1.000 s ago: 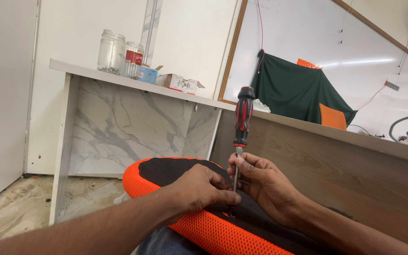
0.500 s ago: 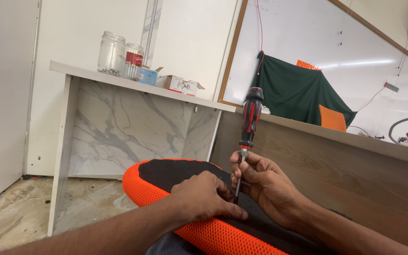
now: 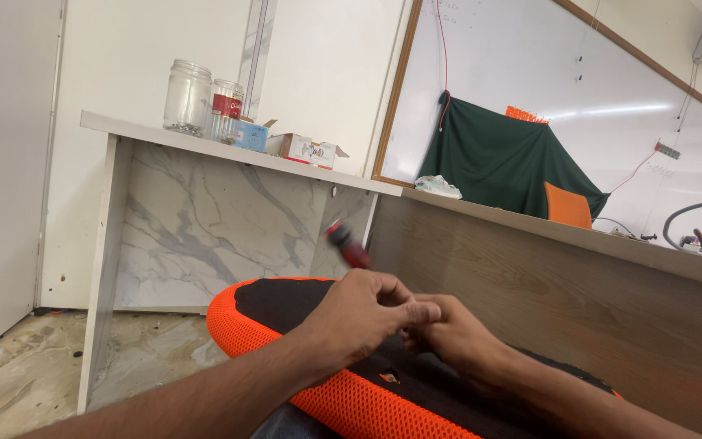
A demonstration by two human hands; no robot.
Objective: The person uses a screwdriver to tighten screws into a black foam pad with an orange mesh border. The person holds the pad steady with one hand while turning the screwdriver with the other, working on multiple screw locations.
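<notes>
Behind left hand (image 3: pixel 365 315), blurred screwdriver (image 3: pixel 348 245)

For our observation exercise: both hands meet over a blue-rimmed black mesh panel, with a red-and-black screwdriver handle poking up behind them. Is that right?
Not quite: the head view shows the black mesh panel rimmed in orange, not blue. The left hand and right hand do meet over it, with the red-and-black screwdriver handle behind them.

Orange mesh pad (image 3: pixel 351 398) (rough weave), glossy marble-look counter (image 3: pixel 205 236), glass jars (image 3: pixel 187 96).

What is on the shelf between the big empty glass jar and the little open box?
In the head view, between the clear glass jar and the open cardboard box stand a smaller jar with a red label and a small blue box.
</notes>
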